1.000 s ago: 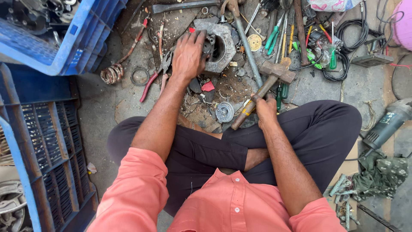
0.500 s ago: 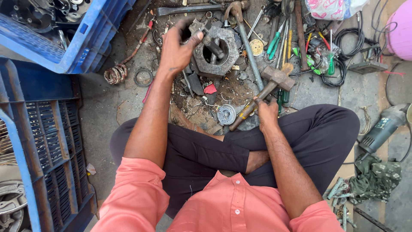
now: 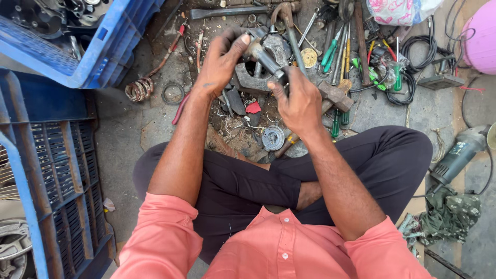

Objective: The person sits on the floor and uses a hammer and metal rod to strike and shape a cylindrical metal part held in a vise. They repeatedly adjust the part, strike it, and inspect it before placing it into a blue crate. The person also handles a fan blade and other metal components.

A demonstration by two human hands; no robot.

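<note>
Cluttered floor (image 3: pixel 129 134), both hands (image 3: pixel 222 62) on metal part (image 3: pixel 263 54).

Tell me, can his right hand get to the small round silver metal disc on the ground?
Probably yes: the right hand is just above the round silver metal disc, nothing covers it, but the fingers are busy gripping a grey metal part.

So I'm sat cross-legged on the ground, both hands out front on the metal housing (image 3: pixel 258 72): left hand (image 3: pixel 219 62) on its left side, right hand (image 3: pixel 297 103) on its near right. Round disc (image 3: pixel 273 138) lies between housing and my legs. Hammer (image 3: pixel 336 95) just right of it, screwdrivers (image 3: pixel 336 49) behind that. Crate (image 3: pixel 77 46) far left, angle grinder (image 3: pixel 460 155) far right.
</note>
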